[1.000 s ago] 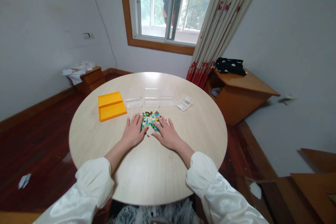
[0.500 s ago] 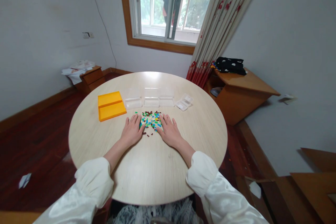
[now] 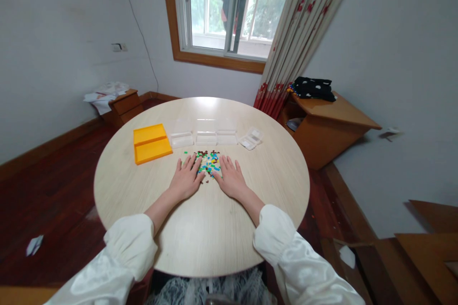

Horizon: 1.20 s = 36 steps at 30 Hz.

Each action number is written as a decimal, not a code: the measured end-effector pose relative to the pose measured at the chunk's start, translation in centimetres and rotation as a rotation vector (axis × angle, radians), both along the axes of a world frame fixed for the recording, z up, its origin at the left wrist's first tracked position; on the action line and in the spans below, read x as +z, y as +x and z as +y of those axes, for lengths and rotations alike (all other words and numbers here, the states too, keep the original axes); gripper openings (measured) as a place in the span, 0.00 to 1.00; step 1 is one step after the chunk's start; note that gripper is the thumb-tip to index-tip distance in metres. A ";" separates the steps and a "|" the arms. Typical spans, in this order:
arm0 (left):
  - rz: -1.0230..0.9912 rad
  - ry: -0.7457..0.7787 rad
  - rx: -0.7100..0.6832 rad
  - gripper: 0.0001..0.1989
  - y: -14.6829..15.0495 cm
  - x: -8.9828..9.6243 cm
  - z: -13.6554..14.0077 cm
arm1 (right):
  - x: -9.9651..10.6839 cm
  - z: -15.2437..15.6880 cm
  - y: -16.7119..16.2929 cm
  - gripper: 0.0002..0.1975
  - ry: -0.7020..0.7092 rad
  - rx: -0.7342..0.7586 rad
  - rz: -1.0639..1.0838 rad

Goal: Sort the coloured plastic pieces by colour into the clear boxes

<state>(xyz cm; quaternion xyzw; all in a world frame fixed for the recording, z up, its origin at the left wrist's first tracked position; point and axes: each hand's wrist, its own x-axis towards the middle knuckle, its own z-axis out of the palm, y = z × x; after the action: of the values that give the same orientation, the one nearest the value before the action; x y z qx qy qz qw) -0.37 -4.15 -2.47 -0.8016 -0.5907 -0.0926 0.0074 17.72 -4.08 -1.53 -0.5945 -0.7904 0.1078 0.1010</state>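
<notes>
Dozens of small bricks (image 3: 209, 168) loose on table (image 3: 203, 228), between left hand (image 3: 184, 181) and right hand (image 3: 231, 181).
Fingers apart on both, nothing clamped. Bricks look light, stiff, maybe slick; best pinched by opposite sides, one at a time.

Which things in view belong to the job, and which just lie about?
Part of the job:
small coloured pieces between the left hand and right hand
probably the yellow case and clear boxes nearby

Seemingly lying about:
black cloth on the cabinet
papers on the drawers
white scrap on the floor, left
</notes>
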 end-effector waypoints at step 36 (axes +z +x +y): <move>-0.093 0.020 0.122 0.29 1.1 0.2 3.7 | -0.4 -0.1 0.1 0.27 0.116 0.088 0.051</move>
<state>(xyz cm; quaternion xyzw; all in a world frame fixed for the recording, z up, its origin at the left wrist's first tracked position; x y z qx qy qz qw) 0.75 -0.49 -2.31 -0.7589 -0.6370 -0.1351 -0.0064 17.80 -4.19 -1.92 -0.5495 -0.8178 0.0810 0.1505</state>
